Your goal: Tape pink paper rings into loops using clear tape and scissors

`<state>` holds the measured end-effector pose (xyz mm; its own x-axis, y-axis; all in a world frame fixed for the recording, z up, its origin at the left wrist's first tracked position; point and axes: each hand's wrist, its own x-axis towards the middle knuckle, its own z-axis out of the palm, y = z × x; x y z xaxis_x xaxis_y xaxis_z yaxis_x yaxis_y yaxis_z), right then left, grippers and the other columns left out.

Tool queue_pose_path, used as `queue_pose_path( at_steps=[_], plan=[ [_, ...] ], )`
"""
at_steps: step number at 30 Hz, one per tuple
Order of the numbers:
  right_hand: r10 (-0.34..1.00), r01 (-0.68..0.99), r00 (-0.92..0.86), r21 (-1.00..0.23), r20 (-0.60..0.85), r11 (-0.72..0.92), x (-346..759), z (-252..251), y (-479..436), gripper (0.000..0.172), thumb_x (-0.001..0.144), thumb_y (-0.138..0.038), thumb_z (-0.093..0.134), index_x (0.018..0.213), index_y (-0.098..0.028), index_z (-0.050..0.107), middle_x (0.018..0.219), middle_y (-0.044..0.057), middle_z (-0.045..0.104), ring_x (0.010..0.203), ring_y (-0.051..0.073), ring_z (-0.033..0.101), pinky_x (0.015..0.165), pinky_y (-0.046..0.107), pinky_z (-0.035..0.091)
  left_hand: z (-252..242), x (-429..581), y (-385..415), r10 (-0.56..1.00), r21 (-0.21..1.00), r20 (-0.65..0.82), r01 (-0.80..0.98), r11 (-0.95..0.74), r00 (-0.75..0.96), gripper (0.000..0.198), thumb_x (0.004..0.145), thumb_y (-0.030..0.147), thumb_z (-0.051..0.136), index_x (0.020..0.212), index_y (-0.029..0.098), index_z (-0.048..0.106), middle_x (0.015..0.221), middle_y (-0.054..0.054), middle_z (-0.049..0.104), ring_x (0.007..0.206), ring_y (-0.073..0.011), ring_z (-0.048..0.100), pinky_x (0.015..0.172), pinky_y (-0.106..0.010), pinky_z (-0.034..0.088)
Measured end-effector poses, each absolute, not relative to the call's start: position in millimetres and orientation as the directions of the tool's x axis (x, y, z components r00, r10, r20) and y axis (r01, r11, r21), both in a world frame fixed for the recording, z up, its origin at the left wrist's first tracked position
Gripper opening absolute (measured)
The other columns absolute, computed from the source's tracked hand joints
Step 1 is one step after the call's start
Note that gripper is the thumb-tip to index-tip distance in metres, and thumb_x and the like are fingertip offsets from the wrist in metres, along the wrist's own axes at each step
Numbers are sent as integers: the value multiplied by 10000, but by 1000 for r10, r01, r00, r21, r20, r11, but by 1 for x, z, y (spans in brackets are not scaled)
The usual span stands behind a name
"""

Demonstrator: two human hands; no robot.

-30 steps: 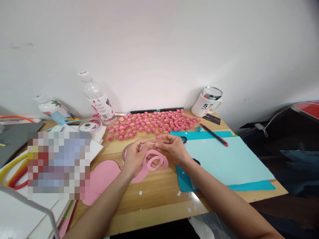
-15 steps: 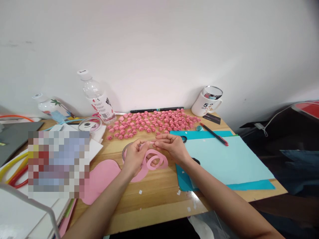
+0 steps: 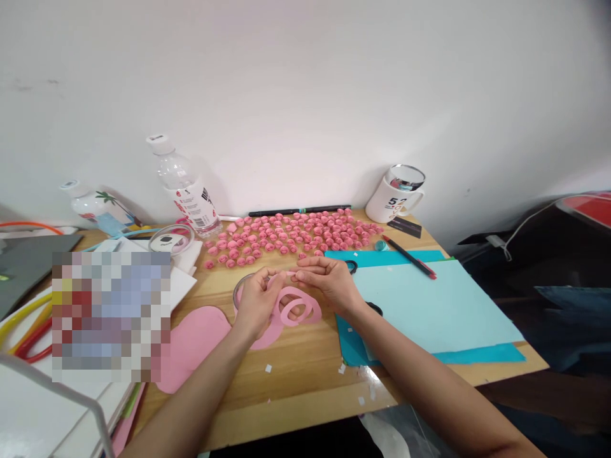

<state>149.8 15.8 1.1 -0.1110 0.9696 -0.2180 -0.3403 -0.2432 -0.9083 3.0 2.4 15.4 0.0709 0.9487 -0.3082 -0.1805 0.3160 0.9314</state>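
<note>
A curling pink paper strip (image 3: pixel 312 310) hangs in loops from between my hands, just above the wooden table. My left hand (image 3: pixel 261 299) pinches the strip between thumb and fingers. Close beside it, my right hand (image 3: pixel 327 280) is closed on the strip's end, thumb against fingertips. A roll of tape (image 3: pixel 237 294) lies partly hidden behind my left hand. Flat pink paper pieces (image 3: pixel 200 343) rest on the table by my left forearm. Beyond both hands, many small rolled pink paper roses (image 3: pixel 291 232) stand spread out. Scissors with black handles (image 3: pixel 375 308) are partly covered by my right arm.
On the right lie blue paper sheets (image 3: pixel 429 308) with a red-and-black pen (image 3: pixel 409 256) on top. A white mug (image 3: pixel 392 197) stands by the wall. Bottles (image 3: pixel 188 191) and stacked papers (image 3: pixel 184 280) occupy the left. Small white scraps (image 3: pixel 268 368) dot the table (image 3: pixel 305 381).
Both hands keep their pinch on the pink strip in nearly the same place. The whole view has shifted very slightly; nothing was let go or picked up.
</note>
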Motion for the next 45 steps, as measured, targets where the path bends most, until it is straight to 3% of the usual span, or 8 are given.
queue_pose_path(
  at_steps=[24,32,45],
  plan=[
    [977,-337,-83,-918,-194,-211,149,1,16,291,527,-249,807,755,-151,654,646,18,704,599,135,650,641,271,521,9,1,3,949,935,-289,-177,308,129,231,706,369,650,778,186,528,486,53,606,372,-131,574,399,-229,475],
    [976,-320,-86,-922,-198,-216,149,0,17,308,511,-253,814,759,-154,660,639,15,697,595,142,649,627,278,520,10,1,2,944,932,-297,-173,319,142,230,708,383,639,782,195,530,484,62,589,381,-143,579,407,-255,490],
    [969,-357,-129,-902,-209,-242,149,0,16,287,554,-265,798,776,-145,661,721,49,724,676,161,684,667,274,541,10,1,3,961,952,-262,-139,273,92,258,703,394,648,768,168,542,563,23,637,441,-107,557,428,-198,433]
  ],
)
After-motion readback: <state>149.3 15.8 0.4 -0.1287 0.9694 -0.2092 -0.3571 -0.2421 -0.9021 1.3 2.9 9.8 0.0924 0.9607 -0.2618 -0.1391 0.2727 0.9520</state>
